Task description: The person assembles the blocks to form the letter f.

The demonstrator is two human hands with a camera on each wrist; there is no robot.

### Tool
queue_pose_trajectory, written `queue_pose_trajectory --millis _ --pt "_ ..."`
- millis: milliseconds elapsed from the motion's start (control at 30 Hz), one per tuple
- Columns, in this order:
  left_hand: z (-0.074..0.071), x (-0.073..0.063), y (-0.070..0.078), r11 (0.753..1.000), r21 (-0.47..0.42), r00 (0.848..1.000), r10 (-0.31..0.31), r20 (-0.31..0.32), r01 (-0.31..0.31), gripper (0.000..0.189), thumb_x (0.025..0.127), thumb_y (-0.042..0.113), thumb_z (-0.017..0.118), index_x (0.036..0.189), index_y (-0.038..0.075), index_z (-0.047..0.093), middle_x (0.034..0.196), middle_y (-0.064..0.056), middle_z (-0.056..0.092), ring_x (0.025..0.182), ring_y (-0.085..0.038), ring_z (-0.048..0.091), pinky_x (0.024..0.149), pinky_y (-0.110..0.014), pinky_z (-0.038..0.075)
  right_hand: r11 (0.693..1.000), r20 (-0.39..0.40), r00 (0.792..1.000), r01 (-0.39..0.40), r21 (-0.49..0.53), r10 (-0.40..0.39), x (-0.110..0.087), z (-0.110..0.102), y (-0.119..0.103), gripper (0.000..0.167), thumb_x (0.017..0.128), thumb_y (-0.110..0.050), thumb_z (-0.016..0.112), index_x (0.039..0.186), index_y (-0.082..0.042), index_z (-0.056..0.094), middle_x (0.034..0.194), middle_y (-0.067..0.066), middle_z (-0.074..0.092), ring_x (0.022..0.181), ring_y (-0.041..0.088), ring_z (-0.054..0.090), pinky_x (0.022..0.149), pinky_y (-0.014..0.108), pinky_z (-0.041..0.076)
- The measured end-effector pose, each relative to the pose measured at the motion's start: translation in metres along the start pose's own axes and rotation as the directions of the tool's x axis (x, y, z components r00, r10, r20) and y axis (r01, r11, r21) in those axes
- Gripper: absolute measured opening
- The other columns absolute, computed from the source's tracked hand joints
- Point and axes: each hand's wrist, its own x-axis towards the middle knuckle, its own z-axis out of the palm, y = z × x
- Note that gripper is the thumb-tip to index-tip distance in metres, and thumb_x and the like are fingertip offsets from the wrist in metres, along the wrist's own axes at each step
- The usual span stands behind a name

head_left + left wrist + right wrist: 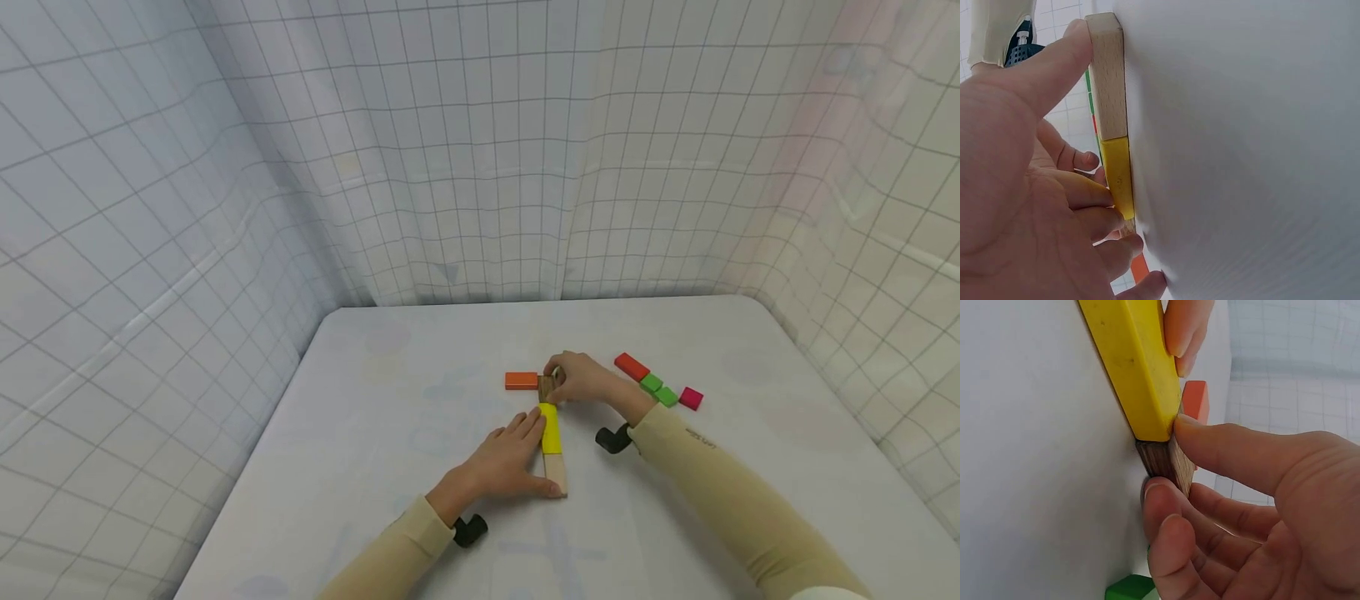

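Three wooden blocks stand end to end in a row: a pale bare-wood block (557, 475) nearest me, a yellow block (552, 431) in the middle and a dark brown block (544, 389) at the far end. My left hand (504, 463) lies along the row's left side, fingers extended against the yellow block and thumb touching the near end of the pale one. With thumb and fingers, my right hand (587, 381) pinches the brown block where it meets the yellow one; its fingers partly hide that block. An orange block (521, 381) lies crosswise left of the brown block's far end.
To the right lie a red block (632, 367), two small green blocks (651, 383) in line with it, and a crimson block (691, 398) a little apart. The white table (405, 367) is enclosed by grid-patterned curtains (465, 183). Black devices (613, 439) sit at both wrists.
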Motion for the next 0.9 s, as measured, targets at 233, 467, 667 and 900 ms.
queue_pose_trajectory --millis 233,467,667,900 --pt "0.000 0.000 0.000 1.000 0.010 1.000 0.004 -0.004 -0.004 0.115 0.082 0.075 0.063 0.162 0.009 0.015 0.169 -0.005 0.006 0.154 -0.025 0.012 0.117 -0.052 0.025 1.000 -0.039 0.999 -0.010 0.008 0.011 -0.003 0.004 0.001 0.049 0.085 -0.019 0.083 0.127 -0.005 0.062 0.091 0.005 0.061 0.072 0.018 0.059 0.064 0.027 0.053" --pt "0.000 0.000 -0.001 1.000 0.010 1.000 0.007 -0.008 -0.007 0.114 0.083 0.074 0.064 0.162 0.009 0.015 0.169 -0.005 0.007 0.153 -0.025 0.012 0.117 -0.052 0.025 0.999 -0.052 0.998 -0.031 0.016 0.031 -0.005 0.007 0.002 0.051 0.086 -0.019 0.082 0.131 -0.006 0.062 0.086 0.004 0.062 0.071 0.019 0.059 0.063 0.027 0.053" --pt "0.000 0.000 -0.001 1.000 0.003 1.000 0.005 -0.013 -0.005 0.115 0.082 0.075 0.064 0.162 0.009 0.015 0.169 -0.004 0.007 0.154 -0.025 0.012 0.117 -0.053 0.025 0.999 -0.067 0.997 -0.024 0.021 0.025 -0.006 0.009 0.003 0.050 0.087 -0.020 0.082 0.131 -0.007 0.062 0.082 0.003 0.062 0.068 0.018 0.058 0.062 0.027 0.051" --pt "-0.001 0.000 -0.002 1.000 -0.016 1.000 0.014 -0.014 -0.014 0.114 0.083 0.074 0.063 0.162 0.008 0.015 0.169 -0.005 0.008 0.154 -0.025 0.012 0.117 -0.052 0.025 0.999 -0.072 0.997 -0.026 0.028 0.028 -0.006 0.012 0.007 0.051 0.089 -0.020 0.080 0.133 -0.007 0.060 0.081 0.002 0.063 0.068 0.018 0.058 0.061 0.028 0.050"
